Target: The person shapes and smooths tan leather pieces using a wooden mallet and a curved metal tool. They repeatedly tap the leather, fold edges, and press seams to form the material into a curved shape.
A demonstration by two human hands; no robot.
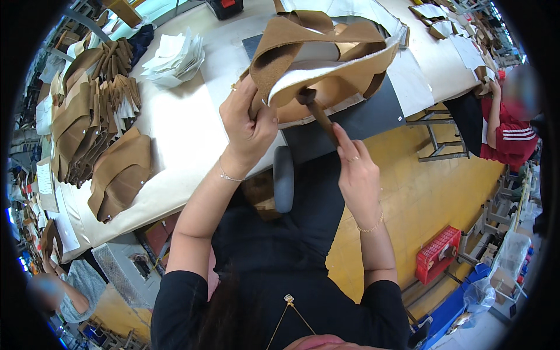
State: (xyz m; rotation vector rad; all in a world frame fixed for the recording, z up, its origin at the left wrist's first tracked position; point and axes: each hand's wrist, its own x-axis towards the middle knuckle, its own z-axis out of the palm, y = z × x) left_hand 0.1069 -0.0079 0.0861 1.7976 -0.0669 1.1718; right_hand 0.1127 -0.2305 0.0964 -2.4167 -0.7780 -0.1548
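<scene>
My left hand (251,125) is closed on the near left edge of a brown suede piece (280,44) with a pale lining, which looks like a shoe or boot upper. It is held raised and curled over the dark mat (382,111) on the table. In my right hand (357,175) is a hammer (322,121) with a wooden handle. The dark hammer head lies against the tan inner side of the suede piece, near its white edge. My right fingers wrap the lower handle, with the index finger along it.
Brown suede pieces (81,122) lie stacked on the left of the pale table (178,134), beside loose white sheets (175,58). One person in red (510,131) works at the right, another in grey (84,286) at lower left. A red crate (437,255) stands at lower right.
</scene>
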